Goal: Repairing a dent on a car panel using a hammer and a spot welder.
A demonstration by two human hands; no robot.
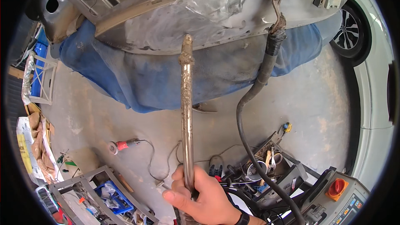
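Observation:
My right hand point(206, 200) is closed round the lower part of a dent puller point(187, 112), a long shiny metal rod with a rough, worn collar and a threaded end. The rod points away from me, its tip over the bare, sanded part of a grey car body panel point(158, 29). Whether the tip touches the metal I cannot tell. To the right, a thick dark cable point(258, 83), taped near its end, joins a metal lug point(276, 4) fixed to the panel. My left hand is out of view.
A blue cloth point(166, 83) drapes below the panel. On the floor lies a red angle grinder point(123, 145) with its cord. A control box point(333, 204) with a red knob stands at lower right, near a tool cart point(287, 179). A pale car point(375, 100) is parked right.

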